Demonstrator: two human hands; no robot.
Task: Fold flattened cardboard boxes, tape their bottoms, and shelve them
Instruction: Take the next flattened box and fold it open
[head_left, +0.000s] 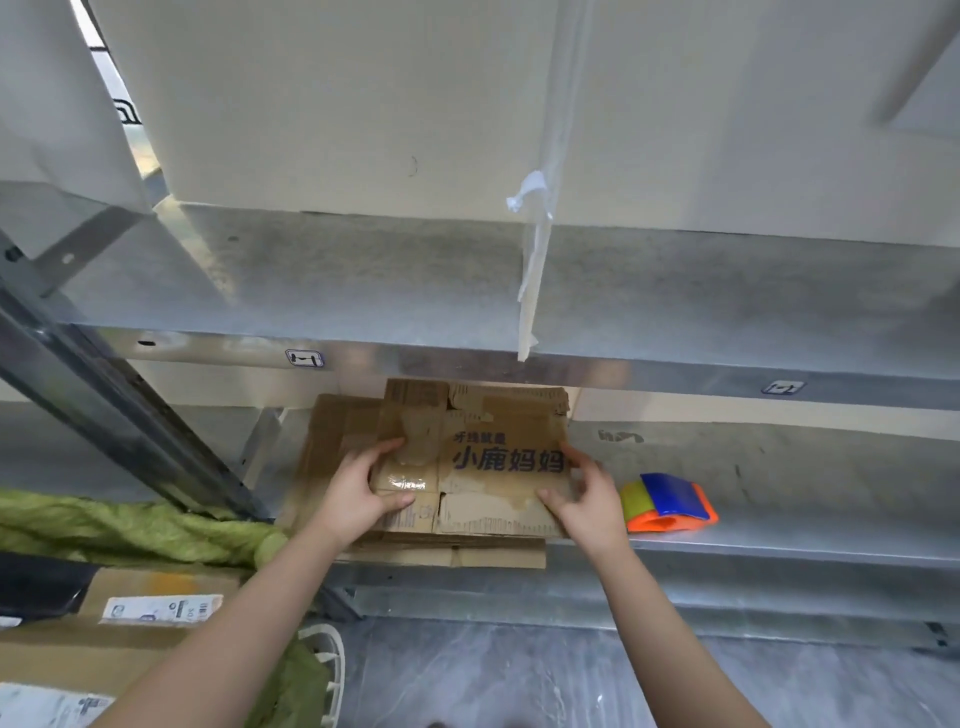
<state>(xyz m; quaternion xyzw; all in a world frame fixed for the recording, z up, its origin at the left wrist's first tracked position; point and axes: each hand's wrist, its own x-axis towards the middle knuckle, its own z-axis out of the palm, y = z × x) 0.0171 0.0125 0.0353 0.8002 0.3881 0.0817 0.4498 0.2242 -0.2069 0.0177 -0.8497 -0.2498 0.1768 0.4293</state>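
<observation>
A flattened brown cardboard box (483, 452) with dark blue printed characters and old tape lies on top of a stack of flat cardboard (452, 553) on the lower metal shelf (779, 540). My left hand (358, 493) grips its left edge, thumb on top and fingers curled at the near side. My right hand (587, 499) holds its right edge, fingers bent over the corner. A tape dispenser (670, 503), orange, blue and yellow-green, lies on the shelf just right of my right hand.
The upper shelf (467, 291) carries large pale boxes (363, 104); a loose strip of clear tape (532, 270) hangs over its front edge. A slanted steel upright (119, 415) stands at left. Green cloth (130, 530), a labelled carton (130, 623) and a white basket (327, 670) sit at lower left.
</observation>
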